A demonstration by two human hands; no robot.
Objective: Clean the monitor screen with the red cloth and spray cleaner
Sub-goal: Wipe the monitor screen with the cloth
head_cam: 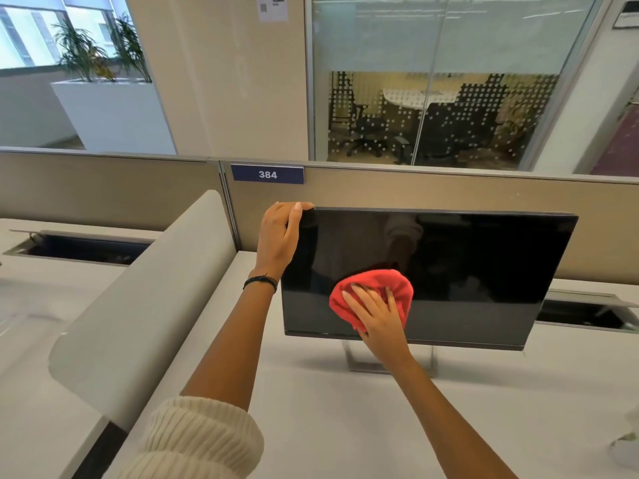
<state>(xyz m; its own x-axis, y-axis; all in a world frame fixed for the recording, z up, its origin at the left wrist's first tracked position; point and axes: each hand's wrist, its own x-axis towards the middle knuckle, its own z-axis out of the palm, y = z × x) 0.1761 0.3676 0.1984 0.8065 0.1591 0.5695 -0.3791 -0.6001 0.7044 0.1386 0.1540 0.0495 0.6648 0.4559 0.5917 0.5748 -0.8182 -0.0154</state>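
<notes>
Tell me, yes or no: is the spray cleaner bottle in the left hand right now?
No. The left hand grips the top left corner of the monitor, while the right hand presses the red cloth against the screen.

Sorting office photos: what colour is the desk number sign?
Dark blue with white digits, the sign, head view.
</notes>
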